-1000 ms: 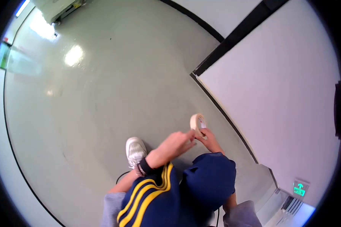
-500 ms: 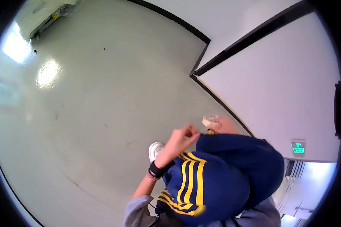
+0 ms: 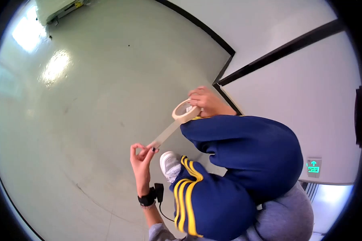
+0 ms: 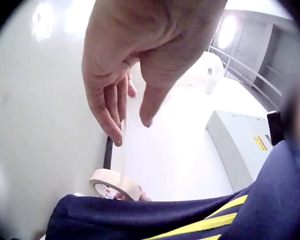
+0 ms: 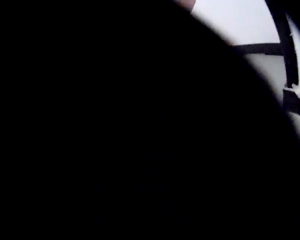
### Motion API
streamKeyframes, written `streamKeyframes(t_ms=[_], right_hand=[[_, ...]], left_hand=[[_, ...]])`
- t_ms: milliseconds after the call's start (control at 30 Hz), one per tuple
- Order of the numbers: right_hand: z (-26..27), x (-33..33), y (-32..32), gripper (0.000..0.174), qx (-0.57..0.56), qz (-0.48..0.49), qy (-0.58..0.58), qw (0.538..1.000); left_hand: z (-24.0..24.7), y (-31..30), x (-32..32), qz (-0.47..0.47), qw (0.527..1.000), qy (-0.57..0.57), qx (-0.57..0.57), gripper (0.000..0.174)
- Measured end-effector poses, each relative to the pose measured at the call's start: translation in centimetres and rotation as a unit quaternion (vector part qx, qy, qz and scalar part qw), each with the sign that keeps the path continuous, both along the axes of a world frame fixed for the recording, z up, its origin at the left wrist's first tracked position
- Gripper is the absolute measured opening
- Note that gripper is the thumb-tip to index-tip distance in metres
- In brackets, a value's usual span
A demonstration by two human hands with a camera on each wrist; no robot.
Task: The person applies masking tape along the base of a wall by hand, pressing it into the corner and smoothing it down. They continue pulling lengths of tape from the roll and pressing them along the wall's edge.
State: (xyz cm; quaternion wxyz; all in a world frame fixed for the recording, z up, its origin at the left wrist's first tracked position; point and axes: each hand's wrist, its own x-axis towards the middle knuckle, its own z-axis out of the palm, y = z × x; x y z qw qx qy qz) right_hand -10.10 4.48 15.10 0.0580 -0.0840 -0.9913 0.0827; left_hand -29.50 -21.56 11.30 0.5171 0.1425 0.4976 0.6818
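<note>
In the head view a roll of cream masking tape point(image 3: 182, 119) is held at its right side by my right hand point(image 3: 207, 102), fingers over the ring. A strip of tape point(image 3: 167, 133) runs from the roll down-left to my left hand point(image 3: 140, 162), whose thumb and fingertips pinch its end. Seen from the left wrist, the left hand point(image 4: 140, 55) is large at the top, and the roll point(image 4: 110, 181) sits below it, just above the trouser leg. Most of the right wrist view is black; only a bit of skin point(image 5: 186, 4) shows at its top edge.
Bent knees in blue trousers point(image 3: 249, 156) lie below the hands, with a white shoe point(image 3: 170, 165) on the grey floor point(image 3: 104, 104). A white wall point(image 3: 293, 96) with dark skirting point(image 3: 225, 68) stands to the right. A grey cabinet point(image 4: 235, 145) appears in the left wrist view.
The hands, earlier close together at the roll, are now apart, with a strip of tape stretched between them. My left hand has moved left, the roll and right hand up and left.
</note>
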Motion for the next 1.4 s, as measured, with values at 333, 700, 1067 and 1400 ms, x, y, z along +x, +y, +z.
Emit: streamKeyframes(t_ms=[333,700,1067,1400], right_hand=[[-7.6,-11.0,1.2,0.016,-0.122,0.025,0.174,0.977],[-10.8,-16.2,4.3,0.031,-0.214,0.074,0.302,0.926],[-10.5,-10.5,8.1,0.029,-0.331,-0.058,0.281,0.899],[-11.9,-0.9,14.7,0.024,-0.301,-0.257,0.342,0.852]], left_hand=[[2.0,-4.2,-1.2,0.143,0.975,-0.166,-0.028,0.018],[3.5,-1.6,0.5,0.270,0.953,-0.076,-0.113,0.018],[21.1,14.4,-2.6,-0.225,0.814,0.458,-0.277,0.027],[19.8,28.3,-1.2,-0.368,0.811,0.417,-0.184,0.022]])
